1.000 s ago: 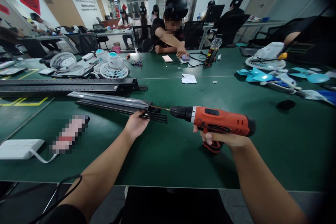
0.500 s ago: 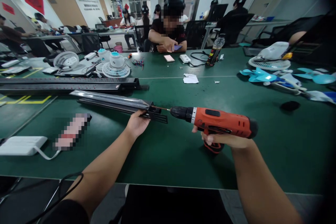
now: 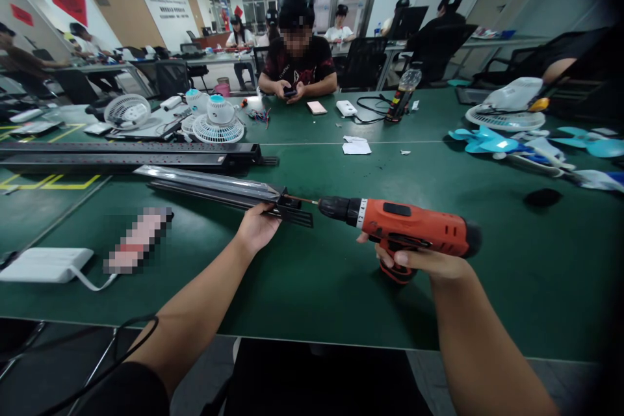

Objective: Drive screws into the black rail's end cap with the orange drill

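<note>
My right hand [image 3: 414,261] is wrapped round the handle of an orange and black cordless drill [image 3: 414,226]. A long thin bit [image 3: 305,200] runs left from its chuck and meets the end of a black metal rail [image 3: 219,196]. My left hand [image 3: 258,227] is closed round that rail near its right end, with some fingers hidden beneath it. Clear plastic film [image 3: 209,182] covers the rail's upper face. Whether the bit's tip sits in a screw there is too small to tell.
Further black rails [image 3: 131,159] lie behind on the left. A white power bank [image 3: 46,264] is cabled to a phone [image 3: 139,240]. White fan parts [image 3: 218,123], blue fan blades [image 3: 482,140] and a bottle [image 3: 402,96] stand on the green table [image 3: 341,292]. A person [image 3: 297,52] sits opposite.
My hands, the drill and the rail keep the same pose against each other. The view has shifted slightly. The person opposite has straightened up and holds a phone in both hands.
</note>
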Action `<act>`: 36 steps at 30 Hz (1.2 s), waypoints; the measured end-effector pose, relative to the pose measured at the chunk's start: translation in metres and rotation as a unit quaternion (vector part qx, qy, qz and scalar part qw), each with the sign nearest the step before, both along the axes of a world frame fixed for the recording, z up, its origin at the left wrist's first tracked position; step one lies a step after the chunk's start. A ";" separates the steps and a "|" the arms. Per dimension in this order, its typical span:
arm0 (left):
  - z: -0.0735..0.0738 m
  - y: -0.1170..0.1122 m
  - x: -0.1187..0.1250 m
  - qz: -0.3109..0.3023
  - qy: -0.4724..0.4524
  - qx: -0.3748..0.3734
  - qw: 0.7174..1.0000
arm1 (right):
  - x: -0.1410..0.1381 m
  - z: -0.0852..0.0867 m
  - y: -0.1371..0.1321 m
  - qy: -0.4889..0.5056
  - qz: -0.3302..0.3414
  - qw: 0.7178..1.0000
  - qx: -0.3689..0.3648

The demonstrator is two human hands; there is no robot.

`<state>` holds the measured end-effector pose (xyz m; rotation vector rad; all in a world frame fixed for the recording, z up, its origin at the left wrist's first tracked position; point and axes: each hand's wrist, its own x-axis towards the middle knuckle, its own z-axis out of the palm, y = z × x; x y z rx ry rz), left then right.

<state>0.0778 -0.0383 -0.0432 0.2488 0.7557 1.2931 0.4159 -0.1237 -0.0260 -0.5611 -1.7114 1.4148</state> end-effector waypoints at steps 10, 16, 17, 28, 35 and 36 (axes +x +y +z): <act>0.002 0.000 -0.002 -0.013 0.000 -0.017 1.000 | -0.005 0.004 -0.005 -0.033 -0.069 0.996 -0.049; 0.010 -0.004 0.000 -0.018 -0.001 -0.026 1.000 | -0.004 0.008 -0.007 -0.047 -0.056 0.996 -0.056; 0.011 -0.005 0.000 -0.018 0.000 -0.028 0.999 | -0.003 0.008 -0.007 -0.055 -0.053 0.996 -0.053; 0.012 -0.005 -0.003 -0.033 -0.002 -0.027 0.999 | -0.001 0.002 -0.007 -0.026 -0.046 0.997 -0.051; 0.014 -0.007 -0.003 -0.040 -0.001 -0.023 0.999 | 0.000 0.003 -0.006 -0.038 -0.039 0.997 -0.048; 0.015 -0.007 -0.003 -0.040 0.000 -0.021 0.999 | -0.001 0.004 -0.007 -0.029 -0.042 0.998 -0.044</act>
